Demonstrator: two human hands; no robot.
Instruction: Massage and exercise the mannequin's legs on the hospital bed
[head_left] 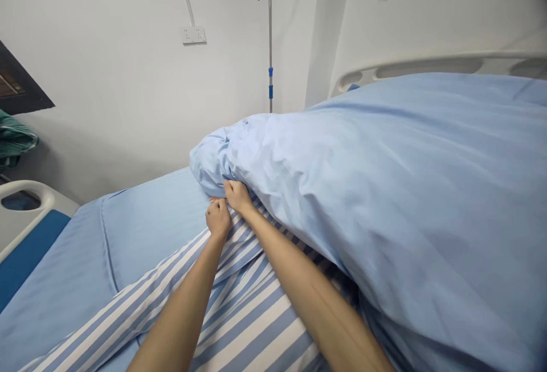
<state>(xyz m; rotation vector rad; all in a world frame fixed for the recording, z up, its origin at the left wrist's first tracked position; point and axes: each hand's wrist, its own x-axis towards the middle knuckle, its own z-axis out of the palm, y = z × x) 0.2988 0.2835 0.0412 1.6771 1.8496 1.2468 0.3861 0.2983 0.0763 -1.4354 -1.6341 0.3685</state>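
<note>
Both my hands are closed close together at the middle of the bed. My left hand (218, 217) is a fist on the far edge of a blue-and-white striped cloth (256, 326). Just right of it and a little farther off, my right hand (237, 195) is also closed on the striped cloth, where it meets a puffy light-blue quilt (363, 172). The quilt's folds partly cover the fingertips. It bulges up along the right side and over part of the stripes. Wrinkled striped cloth runs under my forearms to the lower left.
A light-blue sheet (145, 212) covers the mattress. Cream bed end boards stand at left (47, 198) and upper right (367, 73). Behind the bed are an IV pole (270, 36), a wall socket (193, 35) and green cloth (15, 135).
</note>
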